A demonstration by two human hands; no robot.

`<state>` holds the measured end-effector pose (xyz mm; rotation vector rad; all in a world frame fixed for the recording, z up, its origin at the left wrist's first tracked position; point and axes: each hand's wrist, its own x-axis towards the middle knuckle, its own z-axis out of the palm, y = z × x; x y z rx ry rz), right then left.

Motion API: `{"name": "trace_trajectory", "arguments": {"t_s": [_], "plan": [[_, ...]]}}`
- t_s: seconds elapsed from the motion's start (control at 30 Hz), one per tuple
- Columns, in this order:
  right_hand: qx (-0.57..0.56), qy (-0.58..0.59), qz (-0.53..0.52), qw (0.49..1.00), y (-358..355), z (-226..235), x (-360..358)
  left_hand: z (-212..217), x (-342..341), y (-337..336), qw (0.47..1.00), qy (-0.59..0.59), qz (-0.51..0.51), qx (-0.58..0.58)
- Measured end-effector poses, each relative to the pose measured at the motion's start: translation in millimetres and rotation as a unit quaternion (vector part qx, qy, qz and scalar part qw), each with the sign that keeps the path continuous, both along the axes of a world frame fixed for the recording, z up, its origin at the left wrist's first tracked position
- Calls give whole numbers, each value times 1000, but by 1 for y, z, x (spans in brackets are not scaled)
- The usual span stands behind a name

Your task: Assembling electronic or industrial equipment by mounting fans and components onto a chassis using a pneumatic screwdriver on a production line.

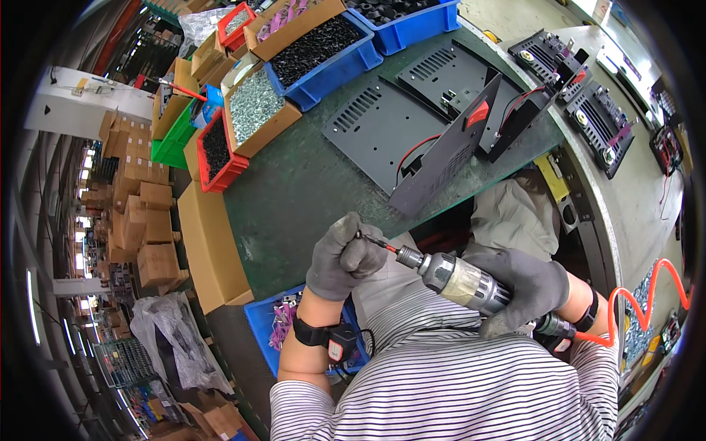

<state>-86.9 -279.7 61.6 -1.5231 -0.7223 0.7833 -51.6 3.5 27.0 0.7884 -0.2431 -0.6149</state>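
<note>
Both gloved hands meet near the chest, above the tabletop's (pixel 309 191) near edge; the driver (pixel 460 279) looks heavy, rigid and metal, best held round its thick barrel, where the right hand (pixel 526 287) is wrapped firmly; the left hand (pixel 342 257), wrist bent, has its grip pinched shut on the thin bit (pixel 376 242), a light, stiff rod.

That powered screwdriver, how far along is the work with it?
Done: nothing fastened that I can see. In hand: right hand grips the screwdriver, left hand pinches its bit tip. Left: black panels lie apart on the green bench.
</note>
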Motion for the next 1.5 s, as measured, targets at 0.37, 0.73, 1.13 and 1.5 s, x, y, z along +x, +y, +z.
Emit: {"name": "trace_trajectory", "arguments": {"t_s": [0.37,0.73,1.13,1.5], "plan": [[-16,10,-23,1000,-2,5,-11,11,-1,-10,998,51,6,41],[-81,-38,-56,994,-6,9,-18,38,1,-18,879,-74,63,466],[90,120,-141,979,-49,14,-46,-44,11,-51,667,-360,281,589],[24,41,-199,979,-32,-14,-41,-47,45,-31,647,-441,208,586]]}}
